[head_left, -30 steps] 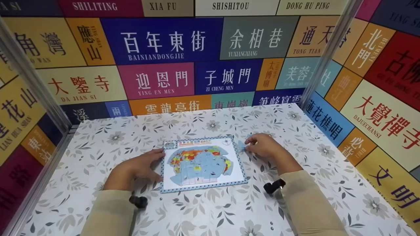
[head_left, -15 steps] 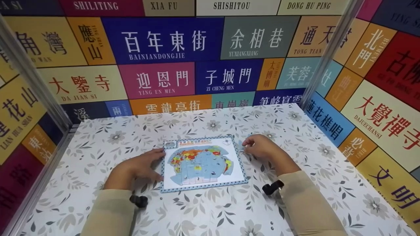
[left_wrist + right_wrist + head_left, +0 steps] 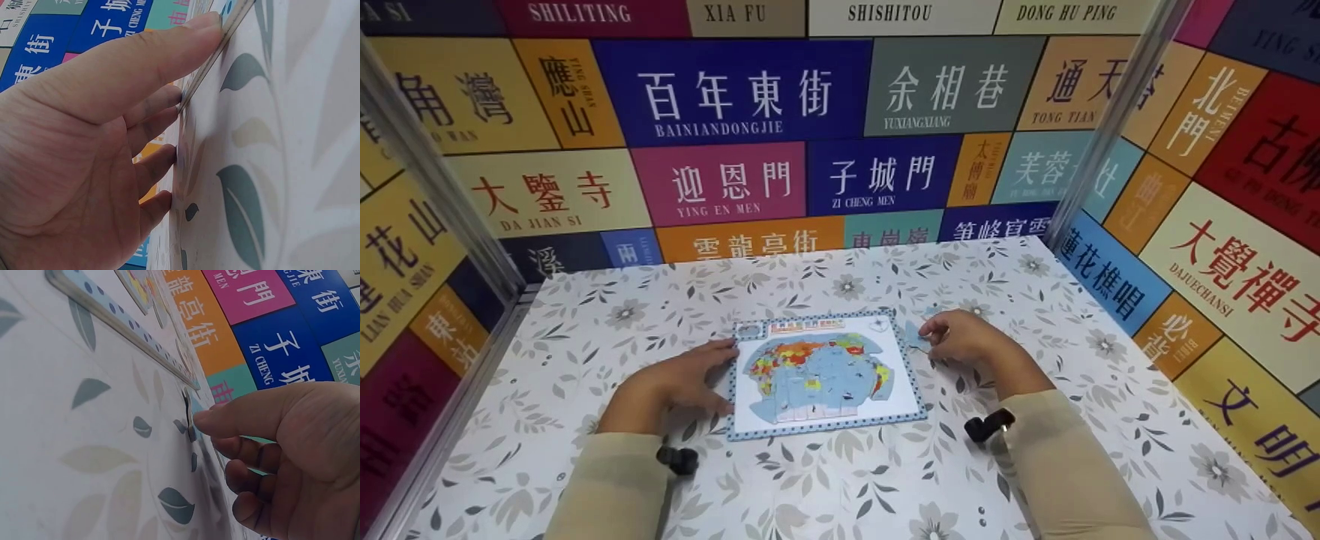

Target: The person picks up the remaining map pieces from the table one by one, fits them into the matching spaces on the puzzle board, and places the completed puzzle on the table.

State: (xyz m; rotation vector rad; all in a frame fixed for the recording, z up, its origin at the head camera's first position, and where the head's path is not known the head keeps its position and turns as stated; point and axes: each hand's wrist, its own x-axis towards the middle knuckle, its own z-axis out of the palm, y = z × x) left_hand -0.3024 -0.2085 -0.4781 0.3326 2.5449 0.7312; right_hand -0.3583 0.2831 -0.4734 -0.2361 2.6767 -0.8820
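Note:
A world map jigsaw puzzle [image 3: 825,375] in a blue dotted frame lies on the table, its map filled with blue, orange, green and yellow pieces. My left hand [image 3: 690,379] rests at the frame's left side, thumb and fingertips touching the edge, fingers fairly straight. In the left wrist view the thumb [image 3: 180,48] lies against the board's rim. Just off the upper right corner, my right hand [image 3: 960,335] pinches a small light blue puzzle piece [image 3: 913,335] close over the table. The right wrist view shows the thumb [image 3: 236,413] on that puzzle piece, other fingers curled.
The table [image 3: 780,495] wears a white cover with grey leaves and flowers. Panels with coloured place names [image 3: 735,90] stand behind it and on both sides, joined by metal posts [image 3: 1099,127]. Each wrist carries a small black device [image 3: 988,427].
My right hand shifts slightly left toward the frame, then back right, and the blue puzzle piece shows more clearly again. The left hand and the board stay put.

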